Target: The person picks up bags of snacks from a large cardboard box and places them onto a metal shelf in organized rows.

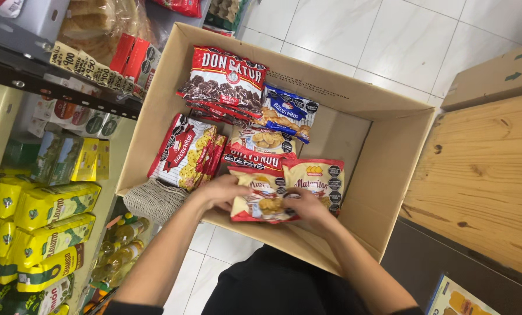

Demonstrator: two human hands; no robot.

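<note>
1. Head view, lower centre: left hand [223, 191] and right hand [305, 205] — both grips clamped on one snack bag [260, 201].
2. Bag over cardboard box [389, 175], at near wall.
3. Several packets [226, 79] already inside — right half bare.

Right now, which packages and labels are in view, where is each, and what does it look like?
Snack bag: between left hand and right hand, yellow-red.
Cookie bag: far end of cardboard box, red-white.
Blue bag: box middle.
Yellow packets: left shelf.
Price tags: shelf edge, yellowish.
</note>
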